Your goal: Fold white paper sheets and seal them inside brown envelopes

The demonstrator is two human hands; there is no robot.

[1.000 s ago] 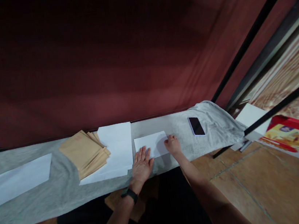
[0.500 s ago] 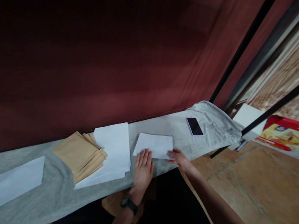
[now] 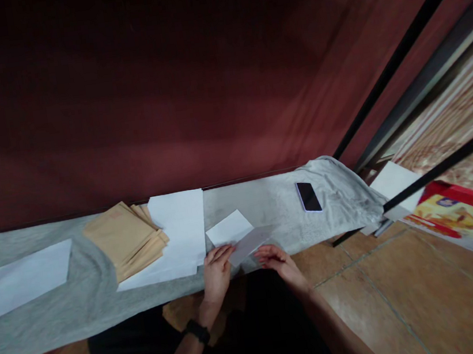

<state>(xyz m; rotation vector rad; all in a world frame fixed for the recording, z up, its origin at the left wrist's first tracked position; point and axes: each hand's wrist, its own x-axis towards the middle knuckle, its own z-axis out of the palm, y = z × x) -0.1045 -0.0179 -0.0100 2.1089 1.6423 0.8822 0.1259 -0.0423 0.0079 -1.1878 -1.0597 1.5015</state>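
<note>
A white sheet of paper (image 3: 229, 228) lies on the grey cloth in front of me, its right part turned up as a blurred, shaded flap (image 3: 248, 246). My left hand (image 3: 217, 271), with a black watch on the wrist, has its fingers closed together at the sheet's lower edge, close to the crease. On the other side, my right hand (image 3: 279, 263) has curled fingers at the flap's lower right edge, appearing to pinch it; the exact contact is blurred.
Left of my hands, brown envelopes (image 3: 122, 238) rest partly on a stack of white paper (image 3: 182, 225). Another white sheet (image 3: 23, 280) lies farther left. A phone (image 3: 309, 197) sits to the right on the grey cloth (image 3: 260, 194). A red-yellow box (image 3: 464, 217) stands beyond the black frame bar.
The sheet lay flat before; its right part is now lifted and bent toward the left. My left hand has shifted slightly left and its fingers have drawn in; the right fingers have moved slightly left.
</note>
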